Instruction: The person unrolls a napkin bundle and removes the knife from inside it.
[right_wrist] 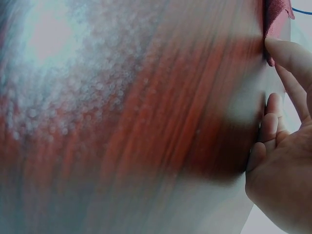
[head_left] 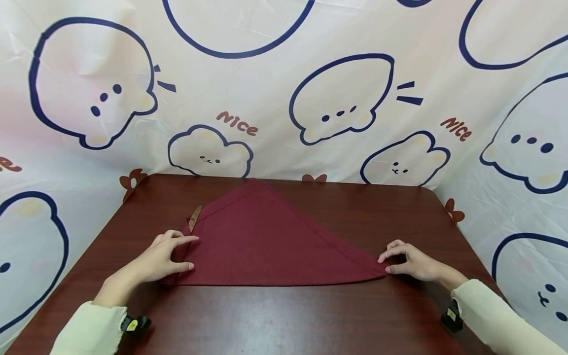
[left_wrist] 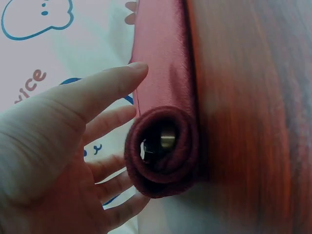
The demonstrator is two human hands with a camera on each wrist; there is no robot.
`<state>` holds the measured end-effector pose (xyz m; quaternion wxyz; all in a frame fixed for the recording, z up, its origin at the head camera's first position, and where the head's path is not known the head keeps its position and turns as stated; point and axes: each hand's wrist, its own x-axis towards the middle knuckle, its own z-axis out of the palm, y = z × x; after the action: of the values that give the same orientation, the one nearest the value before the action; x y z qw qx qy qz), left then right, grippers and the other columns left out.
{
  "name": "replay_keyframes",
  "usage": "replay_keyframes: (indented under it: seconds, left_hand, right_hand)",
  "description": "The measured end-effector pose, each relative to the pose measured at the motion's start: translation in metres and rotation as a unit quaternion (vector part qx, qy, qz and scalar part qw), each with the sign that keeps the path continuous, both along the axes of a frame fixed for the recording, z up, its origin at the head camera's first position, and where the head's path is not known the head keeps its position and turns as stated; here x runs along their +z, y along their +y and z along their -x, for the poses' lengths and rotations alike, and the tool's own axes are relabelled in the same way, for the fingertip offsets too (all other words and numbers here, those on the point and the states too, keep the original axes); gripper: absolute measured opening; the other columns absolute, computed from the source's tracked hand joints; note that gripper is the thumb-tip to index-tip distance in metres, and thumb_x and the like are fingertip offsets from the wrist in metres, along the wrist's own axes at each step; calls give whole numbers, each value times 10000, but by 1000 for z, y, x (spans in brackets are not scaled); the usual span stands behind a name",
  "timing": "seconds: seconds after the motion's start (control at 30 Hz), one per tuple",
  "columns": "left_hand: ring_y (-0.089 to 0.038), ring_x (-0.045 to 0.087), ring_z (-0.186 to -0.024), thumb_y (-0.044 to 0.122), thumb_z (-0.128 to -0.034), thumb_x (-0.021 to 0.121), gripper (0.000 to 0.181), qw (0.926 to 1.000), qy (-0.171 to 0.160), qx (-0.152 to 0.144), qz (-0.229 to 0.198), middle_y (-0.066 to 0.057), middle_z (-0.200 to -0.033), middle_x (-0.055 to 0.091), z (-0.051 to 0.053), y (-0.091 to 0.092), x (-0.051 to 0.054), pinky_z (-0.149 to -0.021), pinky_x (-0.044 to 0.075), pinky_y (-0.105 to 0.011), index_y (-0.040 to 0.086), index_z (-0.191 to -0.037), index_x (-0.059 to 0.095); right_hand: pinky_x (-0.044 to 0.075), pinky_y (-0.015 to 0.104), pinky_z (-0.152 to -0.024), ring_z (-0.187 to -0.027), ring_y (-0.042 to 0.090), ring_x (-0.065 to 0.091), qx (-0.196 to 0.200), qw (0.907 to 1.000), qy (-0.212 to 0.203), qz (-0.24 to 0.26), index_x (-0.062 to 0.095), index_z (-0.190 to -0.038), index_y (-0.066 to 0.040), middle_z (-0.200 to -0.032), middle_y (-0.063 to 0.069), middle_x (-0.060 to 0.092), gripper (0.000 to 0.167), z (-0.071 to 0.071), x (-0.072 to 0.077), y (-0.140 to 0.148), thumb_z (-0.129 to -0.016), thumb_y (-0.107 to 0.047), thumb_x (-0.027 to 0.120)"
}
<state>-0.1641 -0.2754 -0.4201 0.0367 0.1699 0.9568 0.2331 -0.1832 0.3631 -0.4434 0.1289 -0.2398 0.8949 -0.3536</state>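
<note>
Dark red cloth [head_left: 266, 236] spread on the brown worktop [head_left: 275, 318], stretching between the person's two sets of fingers; its peak points away, beyond both. Left hand [head_left: 157, 257]: thumb and forefinger wide apart, fairly straight, set about the cloth's rolled edge [left_wrist: 165, 73]; cannot tell how firmly they touch. Roll's near end, beside those fingers, shows a brassy band [left_wrist: 168, 139] in its dark hollow. Slim brownish tip [head_left: 195, 218] pokes out just beyond the left fingers. Right hand [head_left: 411, 261]: fingers narrow, thumb and forefinger pinching the cloth's tapered corner. Printed sheet [head_left: 266, 93] hangs beyond both hands' fingers, around the worktop.
</note>
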Motion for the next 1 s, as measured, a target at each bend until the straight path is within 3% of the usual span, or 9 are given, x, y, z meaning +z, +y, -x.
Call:
replay_keyframes:
  seconds: [0.57,1.0]
  left_hand:
    - [-458,443,-1151,289,-769,869,641,9999,-49,116,105,-257,-1253,522,3,-7,-9,-901,451,-624,94,-1336,642]
    - [-468,449,-1151,291,-765,873,652,9999,-47,124,72,-274,-1265,530,5,-11,-10,-893,458,-639,83,-1336,637]
  right_hand:
    - [380,237,-870,-1033,-43,399,87,9999,-10,49,767,-1042,-160,-1095,57,524,150,0,-1,1,-895,-191,766]
    - [380,242,-879,-1041,-44,391,-2,9999,-143,-75,767,-1049,-163,-1116,69,520,161,2,0,0,-895,-212,766]
